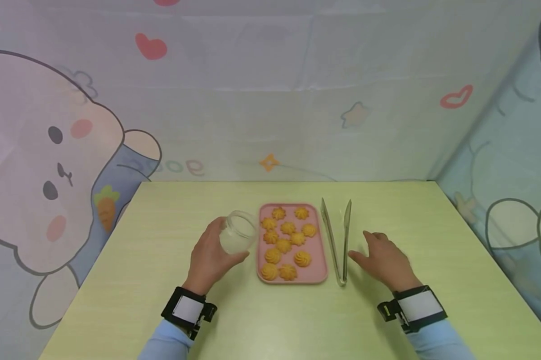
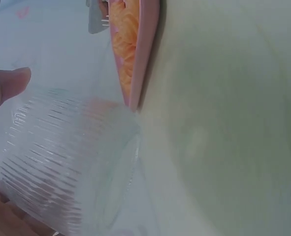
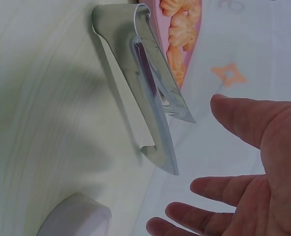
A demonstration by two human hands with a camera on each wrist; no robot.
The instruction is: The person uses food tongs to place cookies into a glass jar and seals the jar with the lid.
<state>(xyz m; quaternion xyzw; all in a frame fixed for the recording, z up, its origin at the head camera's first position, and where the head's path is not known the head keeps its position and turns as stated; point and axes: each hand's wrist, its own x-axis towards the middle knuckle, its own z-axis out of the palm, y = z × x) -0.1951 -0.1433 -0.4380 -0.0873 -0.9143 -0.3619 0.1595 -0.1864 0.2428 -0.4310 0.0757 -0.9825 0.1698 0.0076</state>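
Note:
My left hand (image 1: 212, 257) grips a clear glass jar (image 1: 240, 232) with its mouth uncovered, just left of a pink tray. In the left wrist view the ribbed side of the jar (image 2: 51, 157) shows between thumb and fingers. Several yellow swirl-shaped cookies (image 1: 283, 245) lie on the pink tray (image 1: 317, 275). Metal tongs (image 1: 341, 277) rest to the right of the tray, their arms spread toward the back. Beside them my right hand (image 1: 385, 262) hovers, thumb and fingers apart and holding nothing; the right wrist view shows a gap between it and the tongs (image 3: 130, 64).
The pale yellow-green table (image 1: 270, 320) ends at a straight back edge. Behind it hangs a printed backdrop (image 1: 261, 100) with cartoon figures. A pale rounded object (image 3: 79, 216), only partly visible, sits at the bottom of the right wrist view.

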